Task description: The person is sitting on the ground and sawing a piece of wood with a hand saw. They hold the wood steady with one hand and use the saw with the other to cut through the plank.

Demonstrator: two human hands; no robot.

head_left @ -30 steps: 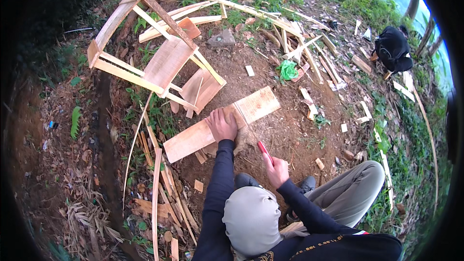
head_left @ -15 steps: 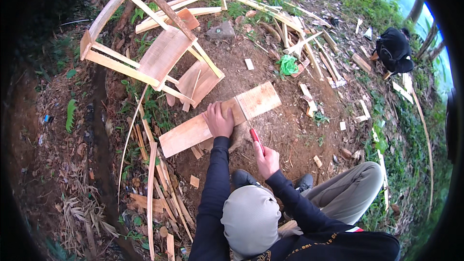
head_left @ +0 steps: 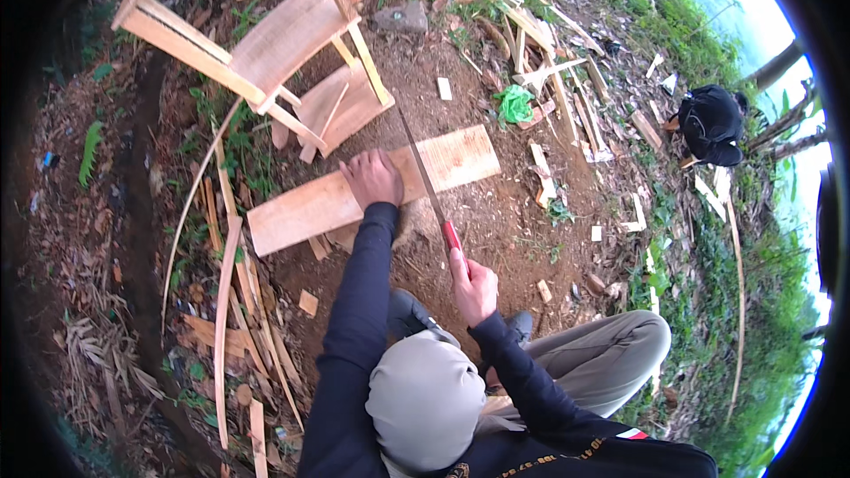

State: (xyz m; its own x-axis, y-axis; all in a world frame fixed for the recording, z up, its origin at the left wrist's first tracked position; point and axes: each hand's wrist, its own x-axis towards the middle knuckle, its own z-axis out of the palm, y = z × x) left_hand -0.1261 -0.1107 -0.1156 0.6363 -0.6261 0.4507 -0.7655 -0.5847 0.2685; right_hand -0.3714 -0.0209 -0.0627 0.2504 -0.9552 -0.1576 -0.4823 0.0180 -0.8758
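Note:
A long, pale wooden plank [head_left: 305, 212] lies slantwise over a low support, partly hidden beneath it. My left hand [head_left: 372, 179] presses down on the plank's middle, its fingers at the far edge and gripping it. In my right hand [head_left: 474, 288] is a handsaw [head_left: 425, 179], held by its red handle. The saw's long, thin blade crosses the plank just right of my left hand, and its tip points beyond the far edge toward a wooden chair-like frame [head_left: 283, 35].
Wood strips [head_left: 226, 327] lie at the lower left, and more scrap wood [head_left: 553, 80] is piled at the far right beside a green plastic bag [head_left: 514, 104]. A grey stone [head_left: 400, 17] sits far off. Another person in black [head_left: 713, 124] crouches at the right.
The saw's blade now shows at full length, reaching past the plank's far edge. My right hand has shifted slightly left in the picture, and the whole view has turned a little.

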